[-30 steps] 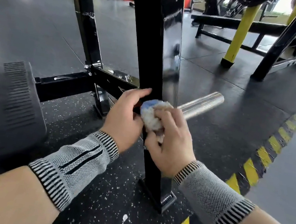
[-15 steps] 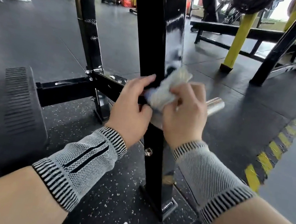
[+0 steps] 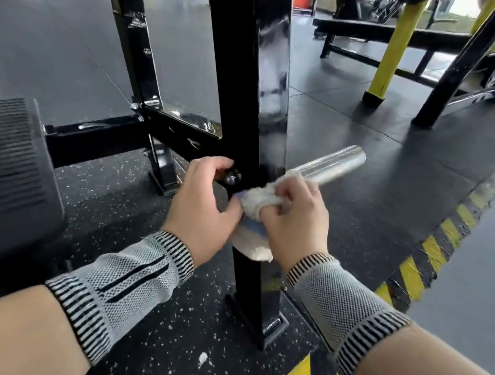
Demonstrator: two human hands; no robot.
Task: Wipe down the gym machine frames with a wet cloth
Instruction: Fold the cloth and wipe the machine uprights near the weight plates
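Currently: two hands, one cloth, one black upright post.

Head view: right hand (image 3: 297, 223) has its fingers curled round the white cloth (image 3: 258, 202), pressing it to the black upright post (image 3: 251, 69); the cloth hangs down between both hands. Left hand (image 3: 205, 203) lies just left of the cloth, fingers curled against the post by one bolt (image 3: 231, 178). One chrome peg (image 3: 329, 166) juts out beyond the right hand. Two striped wrist sleeves, one per forearm.

Glossy black painted metal upright (image 3: 241, 67); polished chrome peg (image 3: 330, 164); fuzzy off-white cloth (image 3: 258, 200); matt speckled rubber floor (image 3: 127, 208).
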